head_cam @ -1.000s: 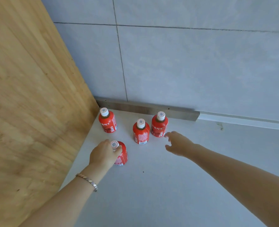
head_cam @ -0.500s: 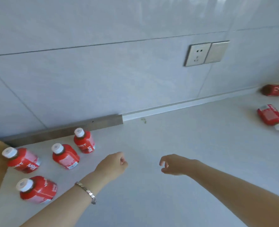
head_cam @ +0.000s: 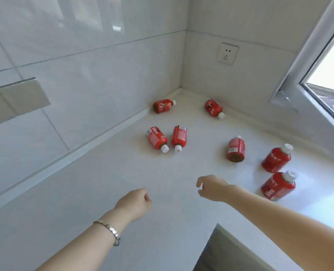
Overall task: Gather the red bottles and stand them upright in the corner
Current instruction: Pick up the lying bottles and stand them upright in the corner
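Several red bottles with white caps lie on their sides on the white counter [head_cam: 107, 192]. One bottle [head_cam: 163, 105] rests by the back wall and another [head_cam: 213, 108] near the far corner. Two bottles [head_cam: 156, 139] [head_cam: 179, 138] lie side by side in the middle. A fifth bottle [head_cam: 236, 149] lies to the right, with two more [head_cam: 277, 160] [head_cam: 278, 186] by the window ledge. My left hand [head_cam: 135, 203], with a bracelet on the wrist, is loosely closed and holds nothing. My right hand [head_cam: 214, 188] hovers with its fingers apart and empty, short of the bottles.
Tiled walls meet in a corner [head_cam: 181, 89] behind the bottles. A wall socket [head_cam: 227, 53] sits right of the corner, and a switch plate [head_cam: 23, 95] is on the left wall. An open window frame [head_cam: 307, 75] stands at the right. The counter has a cut-out edge [head_cam: 217, 227] at the bottom.
My view has swung right, away from the upright bottles by the wooden panel, to a second corner with fallen bottles. My left hand released the bottle it held; both hands are empty.
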Demonstrator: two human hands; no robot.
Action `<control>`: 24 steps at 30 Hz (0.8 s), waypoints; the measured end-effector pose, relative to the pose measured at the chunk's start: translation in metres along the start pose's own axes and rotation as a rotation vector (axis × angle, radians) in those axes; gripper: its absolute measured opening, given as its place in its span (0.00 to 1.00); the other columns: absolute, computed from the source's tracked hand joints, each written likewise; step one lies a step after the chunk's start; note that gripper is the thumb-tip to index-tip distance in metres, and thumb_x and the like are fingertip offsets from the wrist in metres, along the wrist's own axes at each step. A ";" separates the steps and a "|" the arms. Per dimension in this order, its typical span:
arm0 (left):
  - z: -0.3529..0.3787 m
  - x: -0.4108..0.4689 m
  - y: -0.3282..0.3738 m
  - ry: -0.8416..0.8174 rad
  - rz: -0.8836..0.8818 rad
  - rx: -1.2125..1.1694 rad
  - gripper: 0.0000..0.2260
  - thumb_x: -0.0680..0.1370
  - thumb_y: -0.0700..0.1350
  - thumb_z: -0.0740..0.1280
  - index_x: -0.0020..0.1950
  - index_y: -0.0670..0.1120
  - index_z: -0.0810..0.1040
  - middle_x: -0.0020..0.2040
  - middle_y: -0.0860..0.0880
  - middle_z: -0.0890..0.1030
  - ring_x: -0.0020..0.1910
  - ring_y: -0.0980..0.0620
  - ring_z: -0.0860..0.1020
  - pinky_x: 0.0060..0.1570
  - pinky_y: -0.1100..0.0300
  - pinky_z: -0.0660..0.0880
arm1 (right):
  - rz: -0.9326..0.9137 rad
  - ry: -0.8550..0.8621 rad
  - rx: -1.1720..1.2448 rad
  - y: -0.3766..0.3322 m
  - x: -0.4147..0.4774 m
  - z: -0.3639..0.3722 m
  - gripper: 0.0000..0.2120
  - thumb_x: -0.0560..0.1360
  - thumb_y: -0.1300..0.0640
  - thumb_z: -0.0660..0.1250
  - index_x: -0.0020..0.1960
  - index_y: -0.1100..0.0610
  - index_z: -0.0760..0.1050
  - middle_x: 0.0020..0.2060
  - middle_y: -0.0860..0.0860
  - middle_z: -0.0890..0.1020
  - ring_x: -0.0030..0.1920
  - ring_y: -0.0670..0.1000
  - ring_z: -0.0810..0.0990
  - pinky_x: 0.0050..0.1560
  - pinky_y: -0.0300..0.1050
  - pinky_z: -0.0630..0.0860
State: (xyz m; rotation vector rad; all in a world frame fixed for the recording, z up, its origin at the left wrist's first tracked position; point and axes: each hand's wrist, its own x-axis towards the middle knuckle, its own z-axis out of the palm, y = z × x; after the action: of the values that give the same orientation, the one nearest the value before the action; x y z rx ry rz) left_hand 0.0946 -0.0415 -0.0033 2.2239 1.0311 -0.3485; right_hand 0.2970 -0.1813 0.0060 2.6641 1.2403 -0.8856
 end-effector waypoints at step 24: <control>0.072 0.177 0.291 -0.069 0.177 0.216 0.12 0.77 0.48 0.61 0.58 0.46 0.75 0.59 0.47 0.79 0.57 0.45 0.78 0.54 0.56 0.74 | 0.391 0.231 0.487 0.280 0.001 -0.069 0.17 0.72 0.47 0.64 0.54 0.57 0.70 0.43 0.53 0.80 0.42 0.56 0.80 0.39 0.49 0.75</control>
State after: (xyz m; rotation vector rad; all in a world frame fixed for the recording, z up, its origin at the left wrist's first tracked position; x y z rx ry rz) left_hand 0.4319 -0.1245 -0.0118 2.4560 0.7846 -0.4729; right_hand 0.5315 -0.3484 0.0150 3.3022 0.5288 -0.9274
